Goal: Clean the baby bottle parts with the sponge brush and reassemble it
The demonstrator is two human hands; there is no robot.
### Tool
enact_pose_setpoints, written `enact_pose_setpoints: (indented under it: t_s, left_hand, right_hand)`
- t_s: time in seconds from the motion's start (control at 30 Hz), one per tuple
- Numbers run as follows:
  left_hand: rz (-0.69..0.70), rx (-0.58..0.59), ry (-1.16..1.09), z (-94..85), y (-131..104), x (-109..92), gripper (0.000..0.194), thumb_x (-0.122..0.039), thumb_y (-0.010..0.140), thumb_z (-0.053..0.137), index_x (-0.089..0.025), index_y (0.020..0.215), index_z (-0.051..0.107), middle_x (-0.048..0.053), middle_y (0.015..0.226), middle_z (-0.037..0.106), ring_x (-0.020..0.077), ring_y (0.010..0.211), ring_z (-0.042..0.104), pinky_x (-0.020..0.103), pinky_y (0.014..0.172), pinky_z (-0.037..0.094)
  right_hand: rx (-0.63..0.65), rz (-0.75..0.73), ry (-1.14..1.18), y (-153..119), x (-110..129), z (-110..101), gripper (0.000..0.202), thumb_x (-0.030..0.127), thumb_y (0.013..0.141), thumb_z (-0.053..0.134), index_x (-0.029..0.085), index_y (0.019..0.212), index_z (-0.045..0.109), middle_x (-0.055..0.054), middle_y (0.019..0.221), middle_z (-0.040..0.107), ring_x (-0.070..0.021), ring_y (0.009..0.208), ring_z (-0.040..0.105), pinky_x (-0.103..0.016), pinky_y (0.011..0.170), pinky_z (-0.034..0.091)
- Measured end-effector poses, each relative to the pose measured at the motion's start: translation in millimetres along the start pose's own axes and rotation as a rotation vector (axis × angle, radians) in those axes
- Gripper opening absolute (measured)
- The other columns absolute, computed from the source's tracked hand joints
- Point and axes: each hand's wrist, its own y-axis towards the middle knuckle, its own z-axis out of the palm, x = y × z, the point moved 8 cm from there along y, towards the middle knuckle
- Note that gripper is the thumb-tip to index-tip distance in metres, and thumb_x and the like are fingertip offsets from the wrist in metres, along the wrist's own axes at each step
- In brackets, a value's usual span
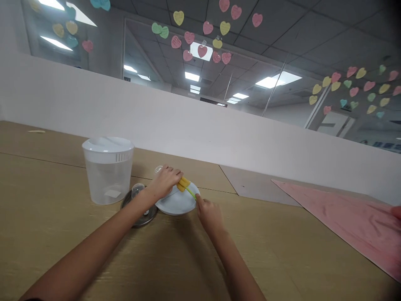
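Observation:
A yellow piece [184, 183] on a thin yellow-green stick [191, 193] is held over a white plate or shallow bowl [177, 203]. My left hand [167, 180] has its fingers wrapped round the yellow piece. Closed on the lower end of the stick is my right hand [208, 211], at the plate's right edge. A round metal lid or tray [147, 218] lies left of the plate, partly behind my left forearm, with a small clear cup-like object [137, 190] at it. Another small clear item [158, 169] shows just behind my left hand.
A translucent white bucket with a lid [108, 171] stands at the left on the brown table [62, 217]. A pink sheet [354, 221] lies at the right, with a person's fingertip [396, 212] at its edge. A low white wall [194, 125] runs behind.

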Motion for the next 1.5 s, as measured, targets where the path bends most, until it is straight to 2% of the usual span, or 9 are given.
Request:
enact_pose_setpoints:
  t_s: [0.33,0.57,0.73,0.87,0.97,1.07,1.17,1.27,1.5]
  left_hand:
    - [0.133,0.016,-0.035,7.6,1,-16,0.039,0.002,0.067,0.046,-0.018,0.099,0.057,0.007,0.099,0.063,0.0224,0.092,0.057,0.033,0.075,0.036]
    - [0.207,0.043,-0.164,9.2,4,-34,0.046,-0.006,0.069,0.052,-0.020,0.113,0.052,0.007,0.117,0.059,0.0218,0.105,0.053,0.032,0.084,0.036]
    - [0.047,-0.037,-0.100,-7.5,5,-3,0.046,-0.003,0.069,0.048,-0.022,0.110,0.054,0.005,0.118,0.059,0.0222,0.106,0.051,0.034,0.082,0.036]
    - [0.032,-0.125,-0.020,-10.1,2,18,0.044,0.003,0.073,0.039,-0.021,0.106,0.057,0.007,0.115,0.060,0.0239,0.108,0.049,0.039,0.088,0.032]
    - [-0.048,-0.168,-0.018,-10.6,-2,32,0.046,0.001,0.075,0.039,-0.021,0.113,0.054,0.009,0.116,0.059,0.0269,0.111,0.047,0.042,0.090,0.031]
    - [-0.228,-0.212,-0.124,-21.0,-8,49,0.051,-0.015,0.077,0.047,-0.020,0.128,0.041,0.011,0.121,0.055,0.0285,0.112,0.046,0.041,0.091,0.033]
    - [-0.401,-0.206,-0.392,-31.1,-13,56,0.069,-0.037,0.076,0.051,-0.021,0.137,0.024,0.009,0.125,0.053,0.0264,0.109,0.050,0.036,0.089,0.038]
    - [-0.395,-0.102,-0.635,-34.9,-12,37,0.074,-0.043,0.074,0.051,-0.021,0.138,0.022,0.008,0.126,0.052,0.0236,0.105,0.055,0.031,0.085,0.042]
    - [0.012,0.247,-0.699,-26.8,-14,-63,0.055,-0.038,0.068,0.054,-0.027,0.122,0.048,0.003,0.121,0.058,0.0242,0.106,0.054,0.032,0.086,0.042]
  right_hand:
    - [-0.055,-0.007,0.020,-1,2,6,0.034,0.017,0.087,0.041,0.020,0.119,0.052,-0.008,0.074,0.066,-0.0153,0.058,0.062,-0.022,0.050,0.035]
    - [-0.062,-0.050,0.013,0,6,9,0.038,0.015,0.087,0.040,0.020,0.124,0.050,-0.009,0.077,0.066,-0.0153,0.060,0.062,-0.022,0.051,0.037]
    - [-0.116,0.021,0.057,0,-10,3,0.042,0.015,0.086,0.041,0.025,0.126,0.049,-0.006,0.076,0.066,-0.0127,0.058,0.060,-0.020,0.051,0.036]
    - [-0.175,0.031,0.079,-1,-21,3,0.040,0.015,0.086,0.042,0.027,0.123,0.053,-0.005,0.074,0.066,-0.0130,0.061,0.060,-0.020,0.050,0.033]
    - [-0.205,0.154,0.110,-1,-41,9,0.037,0.017,0.088,0.040,0.024,0.122,0.053,-0.006,0.077,0.066,-0.0133,0.062,0.060,-0.021,0.051,0.033]
    - [-0.119,0.374,0.144,-2,-65,24,0.035,0.016,0.090,0.037,0.020,0.121,0.051,-0.007,0.082,0.066,-0.0140,0.064,0.060,-0.021,0.054,0.033]
    - [0.056,0.458,0.173,-4,-73,47,0.028,0.009,0.086,0.039,0.015,0.106,0.058,-0.009,0.086,0.065,-0.0158,0.070,0.061,-0.022,0.056,0.035]
    - [0.131,0.431,0.192,-4,-68,64,0.022,0.006,0.082,0.041,0.012,0.088,0.062,-0.011,0.088,0.064,-0.0171,0.074,0.062,-0.024,0.058,0.037]
    - [0.148,0.349,0.243,-2,-57,71,0.021,0.021,0.087,0.042,0.016,0.098,0.058,-0.009,0.097,0.063,-0.0172,0.080,0.063,-0.024,0.059,0.038]
